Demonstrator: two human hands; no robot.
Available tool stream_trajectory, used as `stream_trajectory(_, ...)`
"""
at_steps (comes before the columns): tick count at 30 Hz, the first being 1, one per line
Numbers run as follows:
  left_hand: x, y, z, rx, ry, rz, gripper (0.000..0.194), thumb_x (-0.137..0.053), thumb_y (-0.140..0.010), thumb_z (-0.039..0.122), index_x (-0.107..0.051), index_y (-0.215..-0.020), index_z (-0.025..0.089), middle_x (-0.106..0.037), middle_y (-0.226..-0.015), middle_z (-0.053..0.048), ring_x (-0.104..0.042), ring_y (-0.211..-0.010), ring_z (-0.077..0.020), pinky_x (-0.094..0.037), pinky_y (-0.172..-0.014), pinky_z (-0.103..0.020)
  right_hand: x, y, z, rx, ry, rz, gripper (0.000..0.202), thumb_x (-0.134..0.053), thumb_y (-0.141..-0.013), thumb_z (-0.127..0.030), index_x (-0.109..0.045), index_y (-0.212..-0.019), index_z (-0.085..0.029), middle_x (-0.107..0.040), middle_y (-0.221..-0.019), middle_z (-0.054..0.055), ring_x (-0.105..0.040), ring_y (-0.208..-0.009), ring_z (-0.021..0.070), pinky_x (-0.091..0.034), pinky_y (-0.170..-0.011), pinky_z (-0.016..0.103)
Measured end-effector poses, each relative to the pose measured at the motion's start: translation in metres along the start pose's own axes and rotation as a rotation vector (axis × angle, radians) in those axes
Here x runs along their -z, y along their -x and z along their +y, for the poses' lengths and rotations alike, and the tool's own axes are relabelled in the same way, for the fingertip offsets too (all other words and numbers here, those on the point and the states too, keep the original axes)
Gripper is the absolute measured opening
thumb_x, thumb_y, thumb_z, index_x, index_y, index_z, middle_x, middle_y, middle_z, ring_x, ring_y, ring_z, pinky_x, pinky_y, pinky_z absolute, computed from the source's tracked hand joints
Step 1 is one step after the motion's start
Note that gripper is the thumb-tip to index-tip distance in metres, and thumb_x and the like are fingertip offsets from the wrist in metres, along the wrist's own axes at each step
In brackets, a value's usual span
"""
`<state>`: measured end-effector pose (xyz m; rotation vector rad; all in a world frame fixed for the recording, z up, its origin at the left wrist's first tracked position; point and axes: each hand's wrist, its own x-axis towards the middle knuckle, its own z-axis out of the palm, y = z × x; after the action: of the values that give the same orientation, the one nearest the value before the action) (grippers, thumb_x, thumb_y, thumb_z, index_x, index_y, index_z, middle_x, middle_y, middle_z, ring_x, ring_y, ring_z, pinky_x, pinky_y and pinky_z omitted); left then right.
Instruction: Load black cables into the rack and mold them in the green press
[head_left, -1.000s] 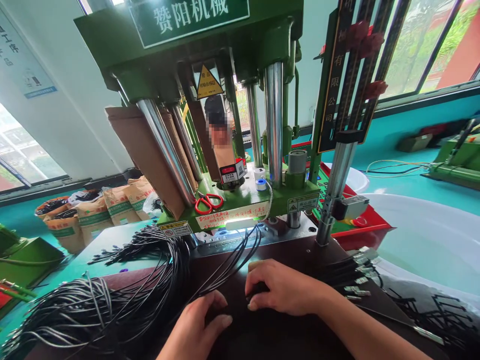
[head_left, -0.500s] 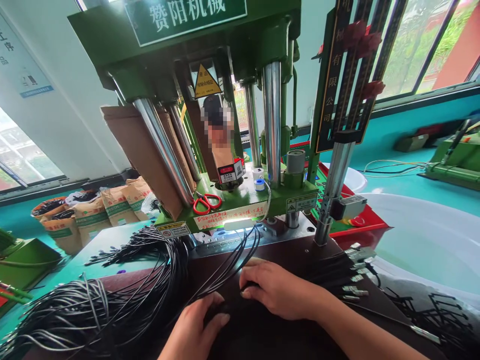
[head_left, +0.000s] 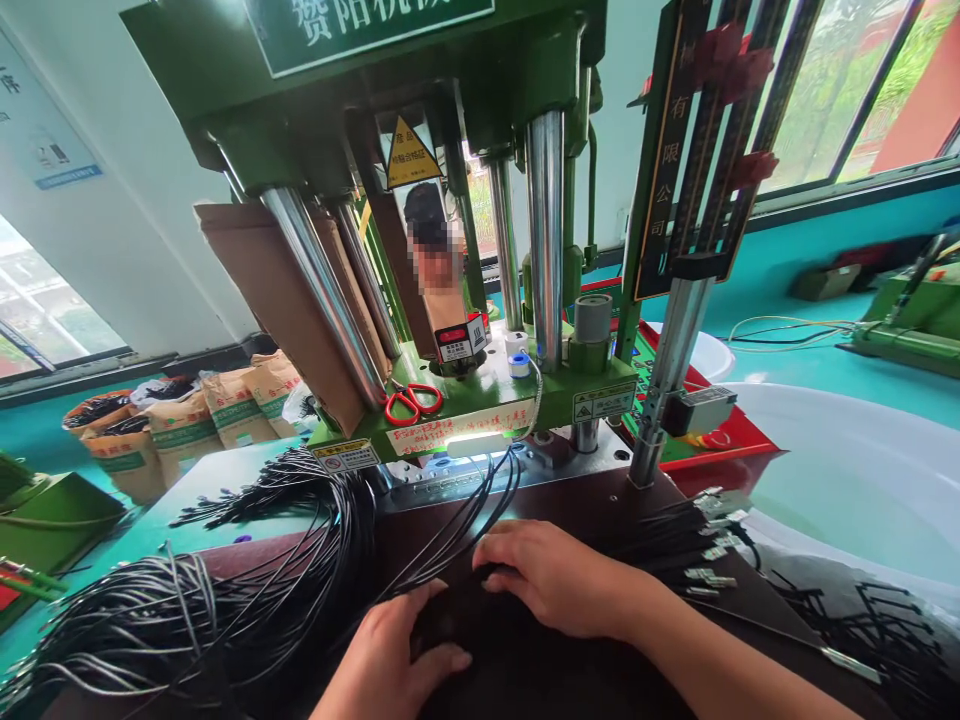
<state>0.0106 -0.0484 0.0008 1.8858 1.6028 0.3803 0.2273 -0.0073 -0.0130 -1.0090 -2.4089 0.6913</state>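
My left hand [head_left: 390, 650] rests at the front of the dark table, thumb spread away from the curved index finger, nothing visible between them. Just behind its fingertips runs a strand of black cables [head_left: 450, 545], which rises to the lower part of the green press [head_left: 480, 395]. On the right, my right hand [head_left: 551, 575] lies beside those cables with fingers bent and a small gap between thumb and index finger. No held thing shows in it. A large bundle of black cables [head_left: 142, 620] spreads over the left side.
Red-handled scissors [head_left: 412, 402] lie on the press ledge. Cables with metal connectors [head_left: 709, 560] sit at the right, near a metal post [head_left: 667, 380]. A white tub [head_left: 847, 470] stands beyond. Paper sacks [head_left: 180, 430] line the left wall.
My left thumb has moved slightly right, farther from the index finger. My right hand has shifted a little left. The cables look the same.
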Motion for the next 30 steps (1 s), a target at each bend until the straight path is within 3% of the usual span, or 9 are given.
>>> stream_trajectory(8,-0.003,-0.005,-0.002,0.0,0.022,0.009,0.021,-0.063,-0.075,0.033,-0.068,-0.089,0.019,-0.069,-0.08,0.0,-0.061,-0.074,-0.0172,-0.046,-0.069,-0.023,0.004,0.0,-0.002,0.016,-0.027,-0.006,0.02,-0.058,-0.088,-0.018,-0.067,-0.105,-0.017,-0.07,-0.097,0.005,-0.062,-0.091,0.0185,-0.045,-0.082,0.026)
stream_trajectory(15,-0.009,-0.002,-0.013,-0.097,0.072,0.22,0.023,-0.06,-0.08,0.04,-0.066,-0.095,0.023,-0.071,-0.095,0.0,-0.065,-0.09,-0.0183,-0.049,-0.084,-0.025,0.008,0.004,-0.003,-0.003,-0.05,-0.015,0.029,-0.068,-0.082,-0.031,-0.066,-0.108,-0.02,-0.068,-0.099,0.004,-0.062,-0.092,0.0189,-0.044,-0.08,0.026)
stream_trajectory(22,-0.018,-0.006,-0.026,-0.264,-0.015,0.311,0.023,-0.049,-0.088,0.033,-0.063,-0.104,0.023,-0.072,-0.101,-0.002,-0.067,-0.094,-0.0167,-0.053,-0.086,-0.026,0.004,0.003,-0.005,-0.009,0.223,0.036,0.021,-0.054,-0.083,-0.021,-0.063,-0.102,-0.019,-0.066,-0.097,0.005,-0.062,-0.086,0.0203,-0.044,-0.073,0.028)
stream_trajectory(26,-0.022,-0.007,-0.034,-0.306,-0.059,0.37,0.024,-0.049,-0.089,0.032,-0.063,-0.106,0.023,-0.072,-0.102,-0.002,-0.067,-0.096,-0.0173,-0.054,-0.086,-0.028,0.016,0.027,0.012,-0.155,0.455,0.049,0.025,-0.047,-0.078,-0.006,-0.063,-0.093,-0.018,-0.064,-0.091,0.006,-0.062,-0.082,0.021,-0.043,-0.07,0.03)
stream_trajectory(30,-0.022,-0.007,-0.036,-0.325,-0.06,0.382,0.025,-0.048,-0.089,0.033,-0.063,-0.105,0.021,-0.072,-0.103,-0.004,-0.068,-0.095,-0.0178,-0.055,-0.087,-0.03,0.049,0.078,0.049,-0.318,0.612,0.152,0.036,-0.041,-0.078,0.0,-0.063,-0.097,-0.02,-0.065,-0.095,0.007,-0.062,-0.087,0.0224,-0.041,-0.077,0.034)
